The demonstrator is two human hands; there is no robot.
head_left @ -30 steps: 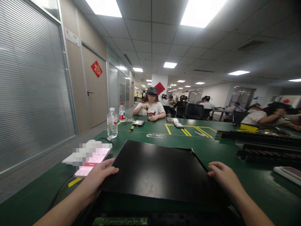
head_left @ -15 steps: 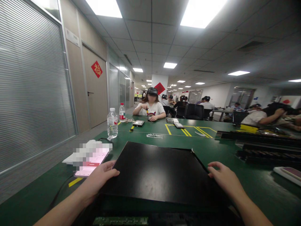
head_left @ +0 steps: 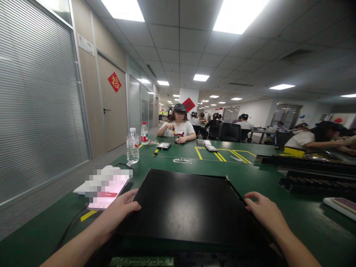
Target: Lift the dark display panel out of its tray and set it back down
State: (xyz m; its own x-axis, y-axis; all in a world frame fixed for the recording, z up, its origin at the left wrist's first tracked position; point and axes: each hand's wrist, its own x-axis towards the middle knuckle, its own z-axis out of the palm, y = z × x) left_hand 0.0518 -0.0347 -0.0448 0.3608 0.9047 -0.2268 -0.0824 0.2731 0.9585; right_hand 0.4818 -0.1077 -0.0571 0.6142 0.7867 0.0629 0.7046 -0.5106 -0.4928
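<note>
The person's left hand (head_left: 122,207) is at the left edge of a black panel (head_left: 183,207), its thumb laid over the top face and its fingers bent at the outer side, so that the edge is pinched between them. The right hand (head_left: 263,207) is at the opposite edge, half curled, with thumb and forefinger tips close together at the rim; whether they grip it or only touch it cannot be told.

The panel lies between the two hands, broad face up, over the green table (head_left: 155,183). Nearer the person than the panel, a green circuit board (head_left: 141,261) shows at the bottom of the view among dark parts too dim to make out.

Just beside the left hand is a phone (head_left: 108,196) with a lit pink screen, and beyond it stands a water bottle (head_left: 132,146). Well to the right of the right hand lies a white object (head_left: 338,207), cut off by the view. Across the table sits a co-worker (head_left: 179,128) in a white shirt.
</note>
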